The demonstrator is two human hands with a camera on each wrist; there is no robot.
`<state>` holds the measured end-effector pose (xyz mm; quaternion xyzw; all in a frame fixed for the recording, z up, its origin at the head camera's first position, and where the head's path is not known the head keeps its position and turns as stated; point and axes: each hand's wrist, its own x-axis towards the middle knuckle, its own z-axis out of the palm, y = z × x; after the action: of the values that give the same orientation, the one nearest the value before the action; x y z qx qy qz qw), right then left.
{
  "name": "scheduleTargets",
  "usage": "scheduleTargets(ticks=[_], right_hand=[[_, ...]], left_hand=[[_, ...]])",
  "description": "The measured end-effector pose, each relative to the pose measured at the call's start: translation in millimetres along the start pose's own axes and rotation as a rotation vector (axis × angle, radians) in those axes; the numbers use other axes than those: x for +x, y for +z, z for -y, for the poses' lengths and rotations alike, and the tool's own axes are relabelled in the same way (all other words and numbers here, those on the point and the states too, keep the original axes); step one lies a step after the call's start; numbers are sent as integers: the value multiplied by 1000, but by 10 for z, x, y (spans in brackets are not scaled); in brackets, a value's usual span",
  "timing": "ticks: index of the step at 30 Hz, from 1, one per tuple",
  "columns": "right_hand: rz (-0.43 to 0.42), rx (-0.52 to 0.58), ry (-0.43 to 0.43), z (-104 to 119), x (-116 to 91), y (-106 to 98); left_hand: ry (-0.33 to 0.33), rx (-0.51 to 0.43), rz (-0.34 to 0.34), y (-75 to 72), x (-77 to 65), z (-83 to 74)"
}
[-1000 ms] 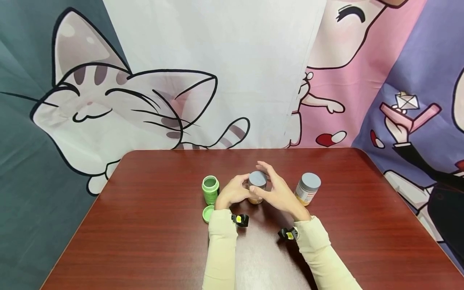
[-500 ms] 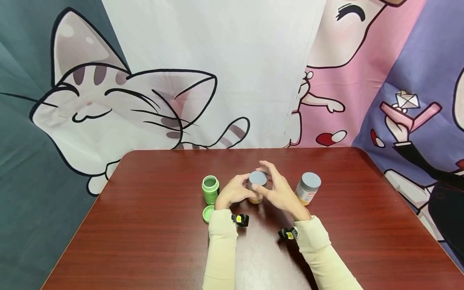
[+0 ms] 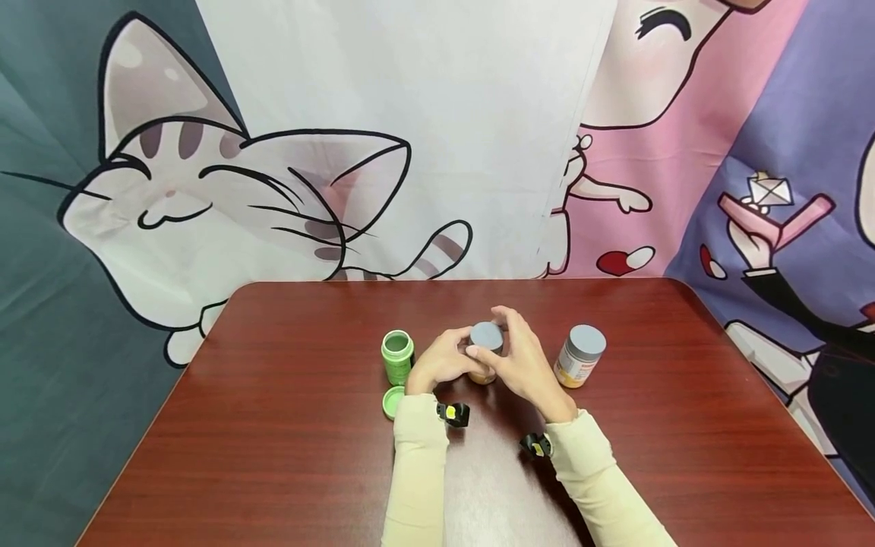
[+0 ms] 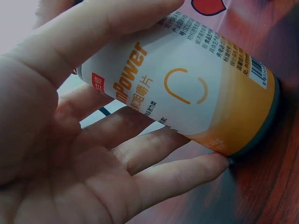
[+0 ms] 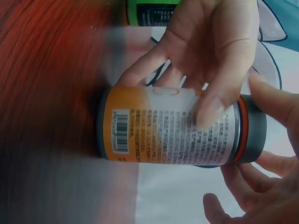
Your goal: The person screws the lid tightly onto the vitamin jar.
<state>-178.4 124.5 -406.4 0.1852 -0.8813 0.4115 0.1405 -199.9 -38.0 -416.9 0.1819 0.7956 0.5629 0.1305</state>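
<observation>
Item 1: orange-and-white jar [image 5: 173, 135], upright or nearly so, between the two hands over the mid-part of the tabletop [image 3: 287, 456]; I cannot tell whether its base bears on the wood.

Item 2: left hand [image 3: 443, 360], fingers clamped round the jar's body, thumb across the label.

Item 3: right hand [image 3: 519, 365], thumb and fingers closed about the grey lid [image 5: 254, 128], one fingertip standing free.

Item 4: green bottle [image 3: 398, 358], uncapped, its green cap [image 3: 393, 403] lying by the left wrist.

Item 5: second jar [image 3: 581, 355], grey-topped, beyond the right hand.

Faults I would list: body turning with the lid, should the left hold be light on a smooth label; jar tipping, from a sideways pull; bottle knocked, from a leftward sweep of the left hand.
</observation>
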Motion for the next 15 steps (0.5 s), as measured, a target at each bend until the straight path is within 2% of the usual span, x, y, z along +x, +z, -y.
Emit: scheduleTargets(ticks=[3,6,10,15], right_hand=[[19,24,-2,6,4,-16],[63,79,-4,15,4,-45],[131,142,-27,15,5,-95],[184,160,-85,-9,8,-135]], left_hand=[[34,49,1,-29,-57,-132],[42,70,12,-49,-102,-225],[10,18,35,-57,-109,-240],[8,-13,47,-57,-94,-218]])
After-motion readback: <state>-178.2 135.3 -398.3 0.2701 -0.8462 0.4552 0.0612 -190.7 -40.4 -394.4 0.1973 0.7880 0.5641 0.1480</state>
